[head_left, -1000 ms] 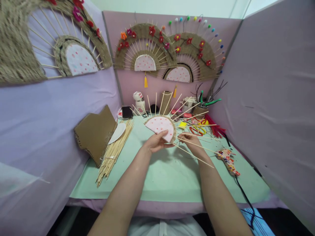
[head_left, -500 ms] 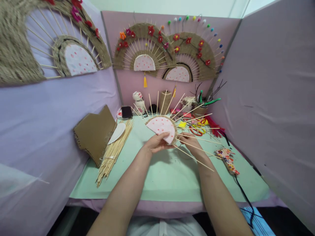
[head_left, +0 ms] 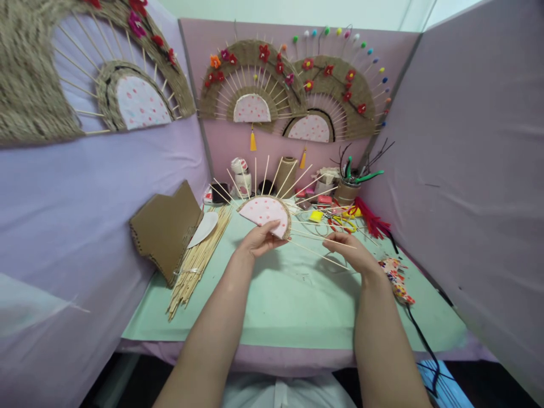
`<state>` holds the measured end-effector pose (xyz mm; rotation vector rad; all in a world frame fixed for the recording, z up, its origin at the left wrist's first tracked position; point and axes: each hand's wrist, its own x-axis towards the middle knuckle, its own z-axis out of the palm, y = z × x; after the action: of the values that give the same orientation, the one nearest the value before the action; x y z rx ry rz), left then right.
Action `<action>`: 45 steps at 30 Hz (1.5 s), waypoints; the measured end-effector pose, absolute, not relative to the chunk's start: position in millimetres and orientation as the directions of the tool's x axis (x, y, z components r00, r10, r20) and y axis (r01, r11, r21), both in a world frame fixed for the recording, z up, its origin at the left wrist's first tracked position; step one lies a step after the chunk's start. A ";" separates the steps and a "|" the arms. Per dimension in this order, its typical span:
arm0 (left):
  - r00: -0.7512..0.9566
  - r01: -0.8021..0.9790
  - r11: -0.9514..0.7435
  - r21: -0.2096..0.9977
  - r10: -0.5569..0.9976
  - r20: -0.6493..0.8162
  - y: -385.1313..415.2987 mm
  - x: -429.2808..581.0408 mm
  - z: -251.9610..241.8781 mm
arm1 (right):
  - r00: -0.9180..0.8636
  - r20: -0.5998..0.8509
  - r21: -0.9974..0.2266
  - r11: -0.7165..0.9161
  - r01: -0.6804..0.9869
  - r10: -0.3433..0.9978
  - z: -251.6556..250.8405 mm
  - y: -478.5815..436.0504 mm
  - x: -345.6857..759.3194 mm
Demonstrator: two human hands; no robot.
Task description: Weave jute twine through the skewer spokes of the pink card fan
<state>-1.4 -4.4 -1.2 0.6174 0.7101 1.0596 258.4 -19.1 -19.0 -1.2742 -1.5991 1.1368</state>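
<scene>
My left hand [head_left: 262,240] is closed on the lower right part of a half-round fan [head_left: 264,212], the thumb on top of its pink-spotted white face. Twine edges the fan's curve, and thin bamboo sticks [head_left: 305,182] spread out from it like rays. To the right, my right hand [head_left: 349,249] is closed, with fingertips pinched together by the outer ends of the lower sticks. A thin strand of twine [head_left: 335,264] loops beneath this hand and appears to run into its fingers. The exact grip is partly hidden by the sticks.
A bundle of bamboo sticks [head_left: 199,263] and cut cardboard [head_left: 165,232] lie at left. A twine spool [head_left: 287,174], scissors [head_left: 343,224] and a pot with green-handled pliers [head_left: 346,190] stand behind. A flowery glue gun [head_left: 397,280] with a cord lies right. Finished fans [head_left: 250,54] hang behind.
My right hand has moved away from the fan's edge to the right, drawing the twine. My left hand and the fan have shifted slightly left and up.
</scene>
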 end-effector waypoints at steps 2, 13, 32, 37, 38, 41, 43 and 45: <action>0.283 -0.574 0.346 0.742 0.934 -0.217 -2.5 -2.8 -1.4 | -0.155 0.021 -0.957 0.064 0.282 0.988 -22.3 -20.2 274.2; 0.172 -0.596 0.290 0.749 0.957 -0.234 1.2 -3.1 -1.8 | 0.061 0.108 -0.943 0.122 -0.309 0.992 -20.5 -24.1 280.9; 0.718 -0.339 0.636 0.693 0.651 -0.246 -30.7 39.9 -13.5 | -0.072 -0.182 -0.776 -0.188 -0.602 0.981 -28.8 -2.8 273.0; 0.762 -0.334 0.615 0.714 0.623 -0.180 -30.8 39.1 -12.6 | -0.041 -0.120 -0.808 -0.122 -0.577 0.992 -28.7 -3.3 270.5; 0.767 -0.330 0.616 0.716 0.617 -0.177 -30.6 39.1 -12.4 | -0.025 -0.117 -0.805 -0.110 -0.583 0.993 -27.8 -4.4 270.2; 0.763 -0.323 0.618 0.717 0.618 -0.189 -30.0 39.2 -12.5 | 0.010 -0.120 -0.800 -0.091 -0.593 0.993 -25.9 -6.3 270.1; 0.750 -0.321 0.619 0.716 0.629 -0.207 -29.7 39.3 -12.9 | 0.017 -0.121 -0.808 -0.088 -0.582 0.992 -26.1 -5.8 270.6; 0.740 -0.323 0.618 0.717 0.637 -0.216 -29.5 39.2 -13.0 | 0.020 -0.117 -0.819 -0.085 -0.567 0.993 -27.1 -4.2 271.3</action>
<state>39.2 -29.5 -13.0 0.7085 0.4855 0.5777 271.3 -4.2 -27.1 -0.8505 -0.6668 1.4711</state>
